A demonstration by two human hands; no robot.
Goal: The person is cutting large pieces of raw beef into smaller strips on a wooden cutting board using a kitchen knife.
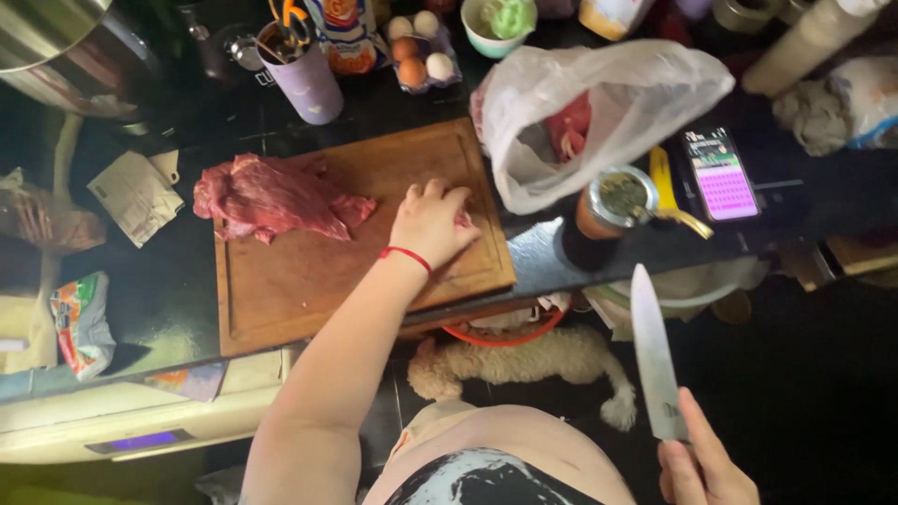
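The left hand (432, 223) was down on the wooden cutting board (309, 290), near its right edge, fingers curled over a small piece of red meat (462, 221) and pinning it flat, most likely so it would not slide on the wood. A red string bracelet (406, 255) ran round that wrist. Over at the board's left edge lay the big slab of raw meat (271, 198), part of it hanging off onto the dark countertop (178, 299), well apart from the hand.

The right hand (703, 463) was off the counter altogether, low by the body, fingers closed round the handle of a kitchen knife (653, 353). The blade pointed up and away from the board, seemingly parked clear of the other hand.

Just past the board's far right corner sat a white plastic bag (599, 112) with more red meat showing inside, handy to the board. Beside it stood an open jar (613, 201) and a lit phone (721, 175). Eggs in a carton (419, 51) and a lilac cup of utensils (307, 79) lined the counter's back edge. A pale, fluffy dog (524, 360) lay on the floor below.
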